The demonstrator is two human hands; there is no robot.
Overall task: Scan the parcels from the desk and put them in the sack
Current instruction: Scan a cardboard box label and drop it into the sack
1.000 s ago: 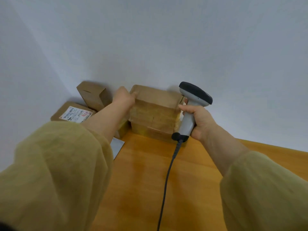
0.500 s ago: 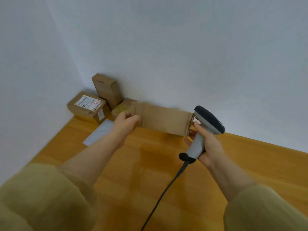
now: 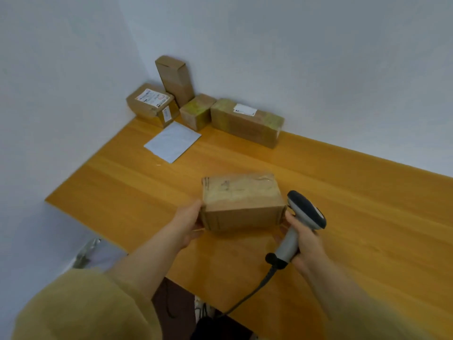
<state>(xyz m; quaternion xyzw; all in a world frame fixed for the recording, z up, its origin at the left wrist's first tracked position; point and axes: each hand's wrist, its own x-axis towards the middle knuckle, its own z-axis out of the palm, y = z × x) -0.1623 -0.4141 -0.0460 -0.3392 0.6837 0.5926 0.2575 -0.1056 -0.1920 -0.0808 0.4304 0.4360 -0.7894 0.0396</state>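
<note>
A plain brown cardboard parcel (image 3: 241, 202) is held above the middle of the wooden desk (image 3: 355, 204). My left hand (image 3: 187, 223) grips its left end. My right hand (image 3: 306, 241) grips the handle of a grey barcode scanner (image 3: 297, 222), and its fingers touch the parcel's right end. The scanner's dark head sits just right of the parcel. No label shows on the parcel's visible faces. The sack is not clearly in view.
Several more parcels stand in the far corner: a labelled box (image 3: 152, 103), an upright box (image 3: 175, 79), a small box (image 3: 197, 110) and a long labelled box (image 3: 246, 121). A flat grey mailer (image 3: 172, 141) lies nearby. The scanner cable (image 3: 250, 294) drops over the near edge.
My left hand lifted the top parcel off the stack by the wall and brought it toward me over mid-desk. My right hand with the scanner came back alongside it.
</note>
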